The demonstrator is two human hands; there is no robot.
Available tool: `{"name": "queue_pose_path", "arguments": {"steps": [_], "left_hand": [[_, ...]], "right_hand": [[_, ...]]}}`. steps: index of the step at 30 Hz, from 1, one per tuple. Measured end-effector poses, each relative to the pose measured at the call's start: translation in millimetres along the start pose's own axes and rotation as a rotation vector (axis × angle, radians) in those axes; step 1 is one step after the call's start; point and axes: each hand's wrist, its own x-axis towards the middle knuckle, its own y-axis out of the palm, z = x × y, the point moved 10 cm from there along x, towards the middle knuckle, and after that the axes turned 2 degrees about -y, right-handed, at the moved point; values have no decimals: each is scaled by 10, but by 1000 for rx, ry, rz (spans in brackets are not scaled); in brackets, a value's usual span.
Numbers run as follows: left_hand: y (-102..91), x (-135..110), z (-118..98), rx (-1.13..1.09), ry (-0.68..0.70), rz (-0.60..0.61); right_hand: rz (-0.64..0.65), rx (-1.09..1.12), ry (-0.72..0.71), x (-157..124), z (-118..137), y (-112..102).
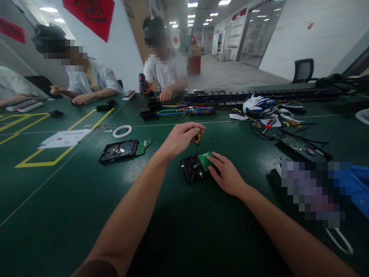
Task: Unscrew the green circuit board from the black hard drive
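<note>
On the green table in front of me lies a black hard drive (190,169) with a green circuit board (204,161) on its right part. My left hand (184,139) is closed round the yellow and black handle of a screwdriver (197,136). The screwdriver stands upright, its thin shaft reaching down to the board's left edge; whether the tip sits in a screw is too small to tell. From the right, my right hand (226,174) lies on the board and the drive's edge with its fingers spread.
Left of my arms lie a second hard drive with its board (120,150), a white tape roll (122,131) and paper (65,138). Cables (184,109) run across the back. To the right are a red screwdriver (269,124), a graphics-card-like board (305,148) and a blue container (357,184). Co-workers sit opposite, one holding a power drill (142,82).
</note>
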Motion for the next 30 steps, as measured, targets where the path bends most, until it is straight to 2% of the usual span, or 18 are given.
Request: {"name": "queue_pose_path", "arguments": {"steps": [5,13,21,30], "left_hand": [[35,-29,-57,77,54,41],[-8,-40,-62,198,85,32],[-8,-15,-24,108,90,-10],[73,-4,-22,29,70,37]], "right_hand": [[-5,-3,-5,2,10,-3],[-3,-1,-5,0,8,-5],[-11,19,3,8,16,-28],[0,4,5,8,26,-25]]}}
